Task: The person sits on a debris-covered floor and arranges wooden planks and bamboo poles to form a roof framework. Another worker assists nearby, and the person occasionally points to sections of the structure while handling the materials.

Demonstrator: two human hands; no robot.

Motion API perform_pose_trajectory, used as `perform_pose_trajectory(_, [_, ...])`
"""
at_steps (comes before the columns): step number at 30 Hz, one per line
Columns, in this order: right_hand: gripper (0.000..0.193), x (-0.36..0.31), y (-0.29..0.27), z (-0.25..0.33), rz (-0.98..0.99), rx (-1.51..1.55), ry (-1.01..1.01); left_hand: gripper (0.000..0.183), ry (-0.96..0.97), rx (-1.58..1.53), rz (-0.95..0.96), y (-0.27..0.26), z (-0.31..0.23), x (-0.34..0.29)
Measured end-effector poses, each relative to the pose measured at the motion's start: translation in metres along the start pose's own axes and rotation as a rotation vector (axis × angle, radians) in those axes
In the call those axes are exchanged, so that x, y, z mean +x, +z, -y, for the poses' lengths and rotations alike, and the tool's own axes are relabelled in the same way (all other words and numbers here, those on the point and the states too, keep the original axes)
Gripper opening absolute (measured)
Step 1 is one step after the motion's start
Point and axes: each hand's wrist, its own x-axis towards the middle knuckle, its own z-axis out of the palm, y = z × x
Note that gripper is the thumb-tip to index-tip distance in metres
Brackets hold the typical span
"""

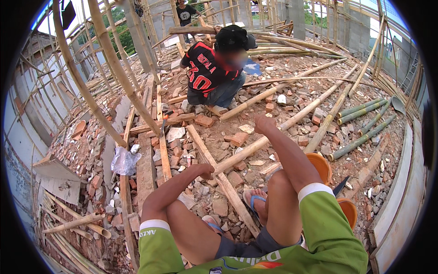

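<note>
My left hand (206,171) is closed, its knuckles beside the near end of a long tan bamboo pole (255,146). Whether it touches the pole or grips anything small, I cannot make out. Farther forward and to the right, my right hand (264,124) is also a closed fist, over the rubble just left of that pole; its fingers hide whatever may be inside. A narrow wooden plank (230,194) runs under the pole's near end and down between my feet. Both knees are bent, and my sandalled foot (256,201) rests on broken brick.
Another person (210,75) in a black-and-red shirt crouches ahead; someone else (185,13) stands far back. Upright bamboo poles (114,59) rise at left. Green bamboo pieces (362,137) and orange buckets (349,212) lie right. A plastic bag (124,160) and orange-handled tool (164,122) lie left.
</note>
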Motion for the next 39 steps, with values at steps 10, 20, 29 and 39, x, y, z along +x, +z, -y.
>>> perform_pose_trajectory(10, [0.075,-0.014,-0.001,0.025,-0.656,0.153,-0.11,0.05,-0.024,0.012,-0.005,-0.005,-0.003,-0.001])
perform_pose_trajectory(20, [0.072,-0.028,-0.01,0.03,-0.417,0.202,-0.133,0.061,-0.071,0.067,0.138,-0.003,0.003,-0.004])
perform_pose_trajectory(29, [0.068,-0.025,0.0,0.015,-0.392,0.157,-0.138,0.058,-0.023,0.075,0.101,-0.006,-0.003,-0.001])
perform_pose_trajectory(39, [0.062,-0.005,0.005,-0.007,-0.274,0.122,-0.047,0.055,-0.03,-0.006,-0.665,-0.067,-0.018,-0.029])
